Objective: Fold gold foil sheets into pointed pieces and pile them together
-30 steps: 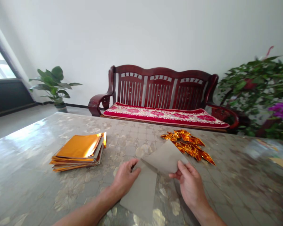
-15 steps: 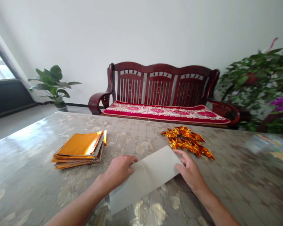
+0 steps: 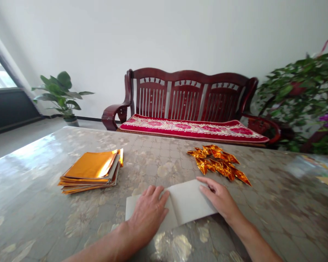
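Note:
A greyish-white strip of paper (image 3: 191, 203) with a crease across its middle lies on the table in front of me. My left hand (image 3: 150, 211) rests on the strip's left half, palm down with fingers stretched out, covering part of it. At the right end, my right hand (image 3: 218, 196) grips the paper between thumb and fingers; some of its fingertips are hidden. Beyond the right hand lies a cluster of folded gold foil pieces (image 3: 221, 164), pointed at their ends. To the left sits a stack of square gold foil paper (image 3: 91, 165), slightly uneven at its edges.
A patterned cover lies over the table (image 3: 153, 160). Clear plastic packaging (image 3: 308, 165) lies at the right edge. Behind the table stand a dark red wooden bench (image 3: 186, 98) with a red floral cushion, a potted plant (image 3: 61, 94) on the left and leafy plants (image 3: 303, 91) on the right.
The paper strip has turned to lie more level. My left hand has moved from pinching its upper edge to lying flat on it, while my right hand stays at the right end.

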`<control>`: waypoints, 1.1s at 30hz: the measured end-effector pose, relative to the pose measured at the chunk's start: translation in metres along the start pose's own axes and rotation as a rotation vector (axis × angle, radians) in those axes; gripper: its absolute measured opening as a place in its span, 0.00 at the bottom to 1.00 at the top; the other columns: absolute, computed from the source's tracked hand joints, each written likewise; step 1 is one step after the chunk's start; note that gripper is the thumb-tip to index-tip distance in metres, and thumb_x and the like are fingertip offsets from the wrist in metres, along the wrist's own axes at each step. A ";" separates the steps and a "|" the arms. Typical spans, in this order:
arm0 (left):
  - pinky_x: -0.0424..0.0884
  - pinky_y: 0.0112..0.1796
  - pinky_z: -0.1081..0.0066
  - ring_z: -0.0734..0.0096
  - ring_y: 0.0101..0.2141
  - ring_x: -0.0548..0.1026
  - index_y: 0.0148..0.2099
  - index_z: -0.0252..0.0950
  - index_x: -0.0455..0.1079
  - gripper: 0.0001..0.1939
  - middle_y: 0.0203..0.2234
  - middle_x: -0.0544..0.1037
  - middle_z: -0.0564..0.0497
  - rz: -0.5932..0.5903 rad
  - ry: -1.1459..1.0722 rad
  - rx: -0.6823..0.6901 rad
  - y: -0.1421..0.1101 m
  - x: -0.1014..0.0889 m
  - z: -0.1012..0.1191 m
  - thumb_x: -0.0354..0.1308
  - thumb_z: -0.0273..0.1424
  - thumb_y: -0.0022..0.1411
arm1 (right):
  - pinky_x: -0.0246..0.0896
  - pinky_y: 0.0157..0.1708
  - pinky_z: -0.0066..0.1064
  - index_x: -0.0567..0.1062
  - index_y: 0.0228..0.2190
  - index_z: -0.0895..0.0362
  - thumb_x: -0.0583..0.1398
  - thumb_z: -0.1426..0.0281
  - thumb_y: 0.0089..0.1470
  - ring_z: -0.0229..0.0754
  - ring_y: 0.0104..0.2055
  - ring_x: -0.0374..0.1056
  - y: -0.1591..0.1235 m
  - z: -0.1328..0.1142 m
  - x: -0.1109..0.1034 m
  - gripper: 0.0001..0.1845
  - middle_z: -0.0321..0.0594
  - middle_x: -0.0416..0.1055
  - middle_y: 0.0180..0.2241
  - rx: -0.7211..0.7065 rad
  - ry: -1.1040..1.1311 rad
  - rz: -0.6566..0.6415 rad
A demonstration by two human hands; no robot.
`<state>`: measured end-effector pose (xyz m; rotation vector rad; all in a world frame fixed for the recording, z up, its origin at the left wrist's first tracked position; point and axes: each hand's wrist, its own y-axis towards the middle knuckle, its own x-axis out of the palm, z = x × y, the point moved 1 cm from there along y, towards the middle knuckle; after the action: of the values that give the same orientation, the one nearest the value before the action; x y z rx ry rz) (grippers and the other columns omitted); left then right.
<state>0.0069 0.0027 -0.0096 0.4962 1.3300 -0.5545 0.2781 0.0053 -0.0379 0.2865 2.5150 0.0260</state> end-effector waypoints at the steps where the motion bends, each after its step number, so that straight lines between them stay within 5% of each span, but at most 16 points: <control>1: 0.68 0.52 0.56 0.55 0.50 0.67 0.56 0.38 0.67 0.17 0.50 0.71 0.46 -0.003 -0.002 0.006 0.001 -0.002 -0.001 0.51 0.27 0.66 | 0.67 0.37 0.36 0.78 0.48 0.56 0.60 0.55 0.49 0.49 0.37 0.74 0.003 0.001 -0.002 0.28 0.43 0.80 0.36 0.003 0.023 -0.006; 5: 0.68 0.52 0.57 0.56 0.49 0.67 0.56 0.38 0.66 0.17 0.49 0.71 0.46 -0.002 -0.002 0.034 0.003 -0.004 -0.004 0.52 0.26 0.65 | 0.65 0.33 0.34 0.80 0.46 0.57 0.61 0.58 0.48 0.46 0.32 0.73 0.009 0.004 -0.007 0.26 0.40 0.80 0.33 -0.006 0.084 -0.075; 16: 0.70 0.46 0.59 0.57 0.45 0.67 0.55 0.36 0.66 0.17 0.46 0.70 0.44 0.053 0.135 0.058 0.007 0.008 -0.003 0.48 0.23 0.65 | 0.66 0.48 0.38 0.82 0.42 0.52 0.55 0.66 0.53 0.50 0.47 0.75 -0.007 -0.007 -0.001 0.19 0.39 0.80 0.43 -0.111 -0.250 -0.106; 33: 0.70 0.44 0.59 0.56 0.44 0.67 0.53 0.34 0.67 0.17 0.45 0.70 0.43 0.060 0.197 0.046 0.009 0.020 -0.002 0.48 0.21 0.64 | 0.68 0.41 0.34 0.82 0.40 0.44 0.55 0.72 0.50 0.47 0.42 0.77 -0.018 -0.014 0.004 0.21 0.31 0.81 0.40 -0.178 -0.429 -0.130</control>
<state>0.0136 0.0092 -0.0291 0.6392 1.4865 -0.4973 0.2632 -0.0111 -0.0304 0.0474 2.0832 0.1225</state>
